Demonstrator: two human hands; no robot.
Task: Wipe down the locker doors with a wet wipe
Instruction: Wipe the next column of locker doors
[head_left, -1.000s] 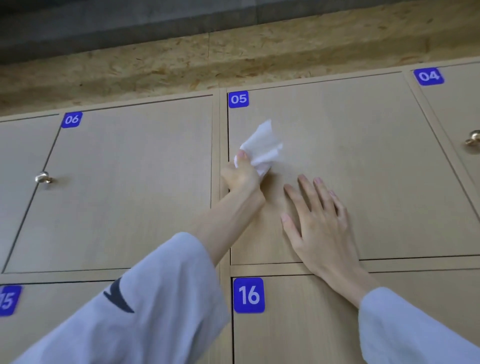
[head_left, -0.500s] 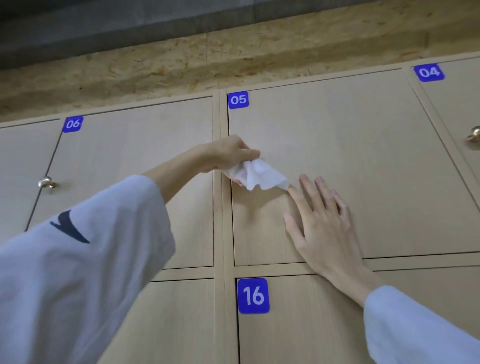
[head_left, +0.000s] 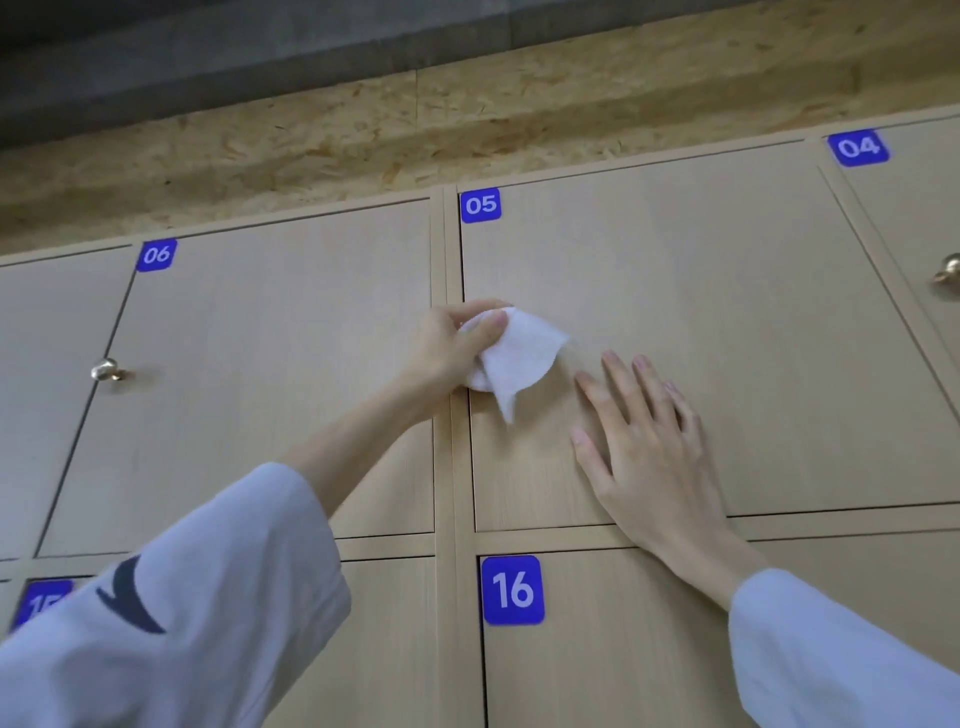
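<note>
Wooden locker door 05 (head_left: 701, 322): left hand (head_left: 452, 348) grips crumpled wet wipe (head_left: 519, 358) at door's left edge; right hand (head_left: 649, 447) flat, fingers straight, pressing lower door.

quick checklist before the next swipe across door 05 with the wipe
1. Left hand has a grip on the wet wipe: ok
2. Wipe over door 05: ok
3. Wipe pressed flat on the door: not ok, bunched with a corner hanging
4. Right hand flat on door 05, bracing it: ok
5. Swipe path to the right free: not ok, right hand sits there
6. Wipe wet enough: cannot tell
</note>
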